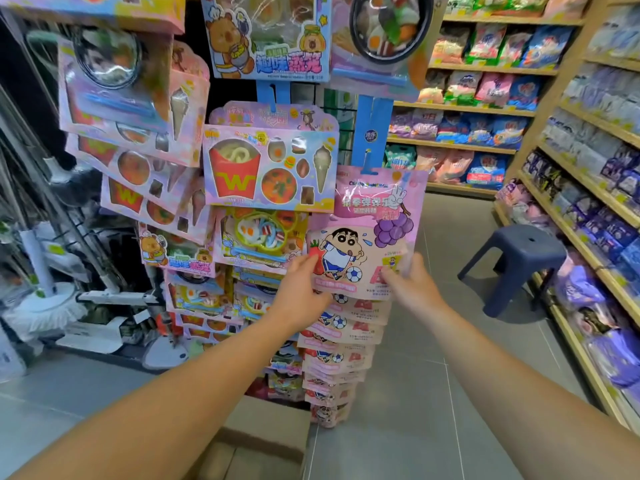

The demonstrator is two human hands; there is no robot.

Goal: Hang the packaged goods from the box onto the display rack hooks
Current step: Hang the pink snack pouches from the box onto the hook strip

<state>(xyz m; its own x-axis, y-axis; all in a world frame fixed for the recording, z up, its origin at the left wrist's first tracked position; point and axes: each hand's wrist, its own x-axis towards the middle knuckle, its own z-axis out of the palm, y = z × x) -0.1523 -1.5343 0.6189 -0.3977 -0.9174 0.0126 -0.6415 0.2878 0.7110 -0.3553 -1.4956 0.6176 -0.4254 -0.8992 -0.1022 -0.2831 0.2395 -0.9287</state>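
Observation:
A pink candy pouch with a cartoon boy, a football and grapes hangs at the top of the right column of the display rack, under a blue hook strip. My left hand grips its lower left corner. My right hand pinches its lower right corner. Below it several identical pouches overlap down the column. The cardboard box sits on the floor at the rack's foot, partly behind my left forearm; what it contains is hidden.
Pink toy-food boxes fill the rack's middle and left columns. Mops and cleaning tools stand at the left. Wooden shelves of snack bags line the back and right. A dark blue stool stands in the grey-tiled aisle.

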